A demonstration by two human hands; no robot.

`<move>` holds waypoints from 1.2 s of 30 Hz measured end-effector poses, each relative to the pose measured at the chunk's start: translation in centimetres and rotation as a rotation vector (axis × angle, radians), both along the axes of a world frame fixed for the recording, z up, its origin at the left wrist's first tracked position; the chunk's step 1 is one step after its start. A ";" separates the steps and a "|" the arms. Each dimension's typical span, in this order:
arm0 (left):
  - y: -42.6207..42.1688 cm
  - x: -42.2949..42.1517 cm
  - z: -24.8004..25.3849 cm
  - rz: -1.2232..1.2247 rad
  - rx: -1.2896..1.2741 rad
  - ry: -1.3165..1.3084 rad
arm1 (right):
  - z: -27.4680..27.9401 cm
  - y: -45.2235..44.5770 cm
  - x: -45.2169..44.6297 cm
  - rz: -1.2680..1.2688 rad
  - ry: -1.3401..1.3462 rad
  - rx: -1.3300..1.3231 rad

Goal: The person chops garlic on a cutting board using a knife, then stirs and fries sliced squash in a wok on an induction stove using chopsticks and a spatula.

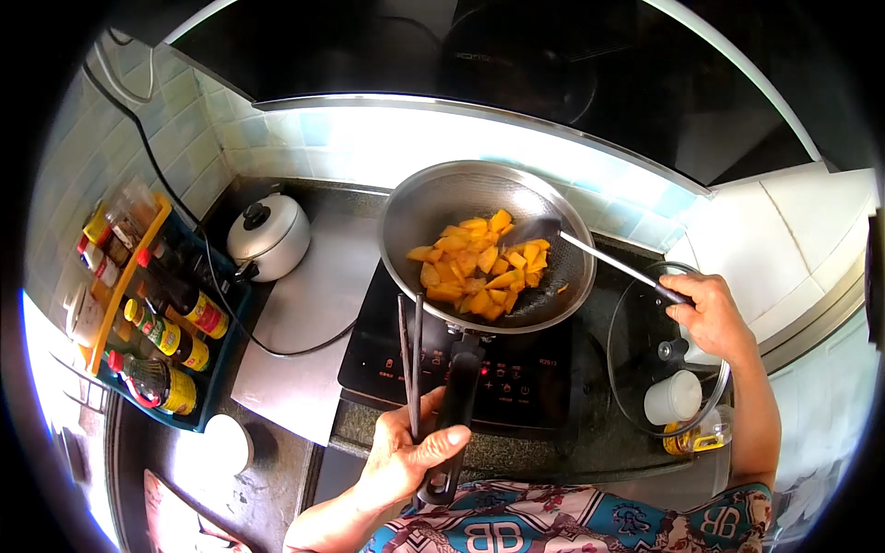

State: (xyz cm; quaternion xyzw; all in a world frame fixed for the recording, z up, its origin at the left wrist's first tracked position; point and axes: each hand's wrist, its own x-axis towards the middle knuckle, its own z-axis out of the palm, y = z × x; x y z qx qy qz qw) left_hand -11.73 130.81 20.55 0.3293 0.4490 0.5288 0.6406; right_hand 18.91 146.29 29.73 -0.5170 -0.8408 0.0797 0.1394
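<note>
My left hand is closed around the black handle of a steel wok, its thumb lying over the handle. The same hand also holds a pair of dark chopsticks, pointing up beside the wok's rim. Chunks of orange pumpkin-like food lie in the wok, which is tilted slightly over a black induction cooker. In my right hand is the dark handle end of a spatula; its dark blade, against the food's right side, is partly blurred.
At left stands a rack of sauce bottles and jars, near a lidded pot. A cable crosses the metal sheet. A glass lid, white container and oil bottle are right. A dark hood hangs above.
</note>
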 end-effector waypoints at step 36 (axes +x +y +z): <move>-5.8 -6.7 -4.3 0.314 0.076 0.092 | 6.4 0.0 -13.4 0.389 -0.515 0.240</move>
